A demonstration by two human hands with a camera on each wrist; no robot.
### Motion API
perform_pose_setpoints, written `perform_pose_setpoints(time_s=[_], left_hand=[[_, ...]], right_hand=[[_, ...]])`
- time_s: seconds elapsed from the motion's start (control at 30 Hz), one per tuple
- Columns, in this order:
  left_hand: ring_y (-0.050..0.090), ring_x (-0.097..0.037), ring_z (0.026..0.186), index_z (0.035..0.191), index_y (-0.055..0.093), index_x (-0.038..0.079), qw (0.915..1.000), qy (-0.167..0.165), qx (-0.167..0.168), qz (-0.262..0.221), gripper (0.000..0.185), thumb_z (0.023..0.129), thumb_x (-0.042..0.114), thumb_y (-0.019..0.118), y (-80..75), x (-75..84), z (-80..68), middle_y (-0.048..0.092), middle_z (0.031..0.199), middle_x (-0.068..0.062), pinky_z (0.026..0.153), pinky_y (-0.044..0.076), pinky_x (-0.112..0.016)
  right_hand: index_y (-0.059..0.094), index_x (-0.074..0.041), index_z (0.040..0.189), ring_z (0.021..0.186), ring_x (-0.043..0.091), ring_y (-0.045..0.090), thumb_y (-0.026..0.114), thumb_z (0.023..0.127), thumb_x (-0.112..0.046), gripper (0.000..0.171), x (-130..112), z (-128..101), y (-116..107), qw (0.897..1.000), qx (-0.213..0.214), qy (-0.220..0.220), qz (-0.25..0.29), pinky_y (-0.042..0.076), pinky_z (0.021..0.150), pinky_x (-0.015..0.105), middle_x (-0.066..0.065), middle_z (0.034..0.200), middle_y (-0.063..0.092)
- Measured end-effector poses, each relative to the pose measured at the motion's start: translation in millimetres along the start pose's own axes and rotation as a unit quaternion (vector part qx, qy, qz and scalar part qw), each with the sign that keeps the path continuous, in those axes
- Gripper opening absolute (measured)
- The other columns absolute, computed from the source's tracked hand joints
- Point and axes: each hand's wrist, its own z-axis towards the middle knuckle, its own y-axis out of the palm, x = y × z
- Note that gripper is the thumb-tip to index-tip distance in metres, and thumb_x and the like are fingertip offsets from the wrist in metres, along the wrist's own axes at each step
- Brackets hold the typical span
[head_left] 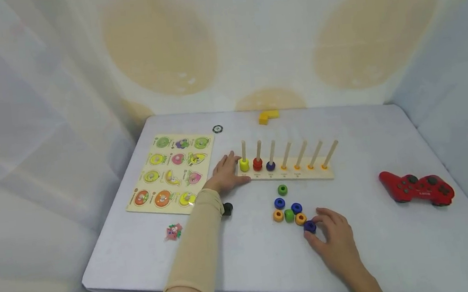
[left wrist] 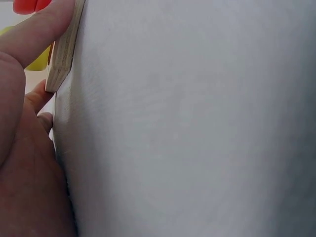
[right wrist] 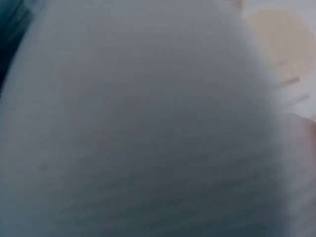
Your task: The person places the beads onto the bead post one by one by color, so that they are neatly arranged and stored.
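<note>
No print (anywhere on the table) is legible.

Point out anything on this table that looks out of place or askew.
A small pink puzzle piece lies loose on the table, below the fruit puzzle board rather than in it. The red game controller at the right sits apart from the wooden toys. Otherwise nothing looks spilled or damaged.

your peg board (head_left: 305, 172) is pale bare wood, matt, and its cut edge (left wrist: 63, 54) shows plywood layers in your left wrist view. the pegs (head_left: 301, 154) are the same unpainted wood. the rings (head_left: 289, 215) look like painted wood with a slight sheen. the table (head_left: 398, 243) wears a matt, smooth grey cloth. the puzzle board (head_left: 170, 174) is light wood with printed colour pieces. the red controller (head_left: 416, 188) is glossy plastic. your left sleeve (head_left: 198, 249) is soft beige knit.
</note>
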Motion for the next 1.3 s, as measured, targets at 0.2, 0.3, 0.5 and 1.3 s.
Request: perform_pose_setpoints(time_s=[0.2,0.3,0.5,1.3], left_hand=[[-0.003,-0.027,0.162,0.159,0.032,0.024,0.9999,-0.01,-0.007,0.002,0.085,0.089,0.048,0.075,-0.5,0.6,-3.2,0.001,0.175,-0.002,0.131,0.004,-0.053],[-0.004,-0.026,0.162,0.159,0.032,0.024,0.9999,-0.01,-0.011,0.001,0.085,0.09,0.048,0.075,1.3,-1.2,-2.2,0.0,0.175,-0.001,0.131,0.003,-0.052],[-0.004,-0.025,0.162,0.158,0.033,0.025,0.9999,-0.001,-0.015,0.002,0.084,0.089,0.049,0.075,6.0,1.7,-4.1,0.001,0.175,0.0,0.132,0.004,-0.051],[-0.003,-0.027,0.162,0.157,0.034,0.023,1.0,0.003,-0.007,0.005,0.085,0.089,0.051,0.075,-1.5,-1.7,3.5,0.002,0.175,-0.002,0.131,0.004,-0.052]], right_hand=[[0.061,-0.001,0.119,0.141,0.045,0.036,0.079,0.09,-0.016,0.037,-22.4,49.8,-30.9,0.993,0.09,-0.029,0.076,0.026,0.114,0.067,0.022,0.146,0.05],[0.063,0.0,0.117,0.139,0.046,0.036,0.08,0.088,-0.016,0.037,-44.0,89.8,-41.3,0.985,0.122,-0.091,0.075,0.022,0.112,0.068,0.023,0.144,0.051],[0.066,-0.005,0.114,0.14,0.045,0.037,0.078,0.091,-0.027,0.034,-85.5,146.0,-40.4,0.985,0.106,-0.13,0.043,0.015,0.114,0.068,0.019,0.146,0.052],[0.069,-0.012,0.119,0.141,0.042,0.039,0.077,0.089,-0.043,0.044,-110.1,184.8,-39.1,0.988,0.049,-0.129,-0.066,0.016,0.116,0.067,0.015,0.147,0.052]])
